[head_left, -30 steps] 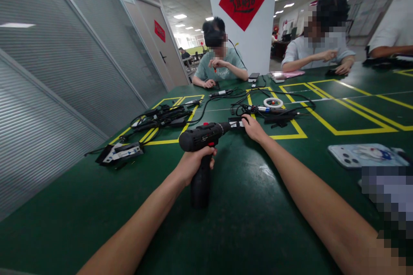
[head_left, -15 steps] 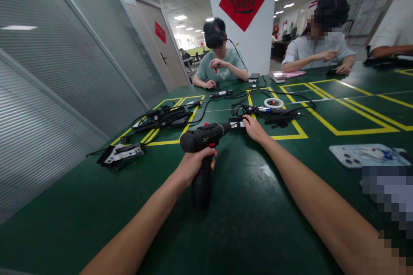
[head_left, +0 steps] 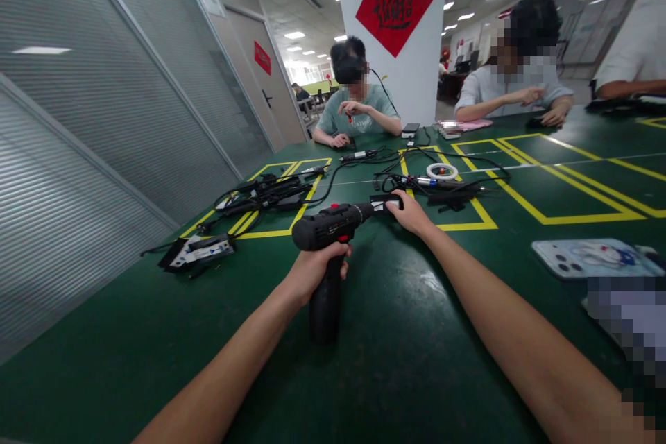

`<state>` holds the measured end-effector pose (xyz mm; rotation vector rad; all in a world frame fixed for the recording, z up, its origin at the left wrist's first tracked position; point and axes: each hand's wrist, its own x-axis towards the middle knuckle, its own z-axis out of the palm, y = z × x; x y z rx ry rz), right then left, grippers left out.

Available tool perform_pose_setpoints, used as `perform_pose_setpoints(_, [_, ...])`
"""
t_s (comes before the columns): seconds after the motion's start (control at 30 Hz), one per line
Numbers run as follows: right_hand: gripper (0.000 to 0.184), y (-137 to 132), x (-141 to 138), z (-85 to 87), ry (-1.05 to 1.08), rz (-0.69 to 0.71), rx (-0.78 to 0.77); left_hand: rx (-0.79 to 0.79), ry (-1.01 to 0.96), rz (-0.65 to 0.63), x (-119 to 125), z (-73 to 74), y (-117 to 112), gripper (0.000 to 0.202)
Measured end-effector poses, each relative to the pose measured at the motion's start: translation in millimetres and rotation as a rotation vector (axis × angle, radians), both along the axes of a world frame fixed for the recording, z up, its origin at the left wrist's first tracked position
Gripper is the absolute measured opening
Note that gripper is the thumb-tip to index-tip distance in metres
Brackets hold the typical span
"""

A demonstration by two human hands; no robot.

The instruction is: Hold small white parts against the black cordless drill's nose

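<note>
My left hand (head_left: pixel 316 270) is wrapped round the grip of a black cordless drill (head_left: pixel 325 227) with red switches. The drill stands upright on its battery base, its chuck pointing right and away from me. Just beyond the chuck, my right hand (head_left: pixel 409 212) grips a small black piece with a white label (head_left: pixel 382 202). The drill's front end reaches close to this piece; whether they touch I cannot tell. My right fingers are partly bent around its right end.
Black cables (head_left: pixel 270 193) lie bundled at left, near a black-and-white packet (head_left: pixel 198 252). Behind my right hand are more cables, tools and a white ring (head_left: pixel 442 171). A patterned phone (head_left: pixel 598 258) lies at right. Two people (head_left: pixel 359 107) sit across the green table (head_left: pixel 406 361).
The camera view has tilted slightly, so the scene sits a little lower. My right hand has shifted slightly on the labelled piece. The drill stays in my left hand.
</note>
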<state>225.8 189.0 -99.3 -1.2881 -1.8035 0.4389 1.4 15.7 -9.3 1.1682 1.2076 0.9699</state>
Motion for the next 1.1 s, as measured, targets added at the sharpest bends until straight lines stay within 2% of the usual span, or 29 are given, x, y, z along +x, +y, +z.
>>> perform_pose_setpoints(0.53, [0.041,1.8,-0.3,-2.0,-0.007,-0.004,0.008,-0.042,0.047,0.013,2.9,8.2,-3.3,0.022])
perform_pose_setpoints(1.1, [0.044,-0.9,-0.9,1.9,-0.003,-0.009,-0.010,-0.029,0.013,0.006,-0.2,4.7,-2.7,0.022])
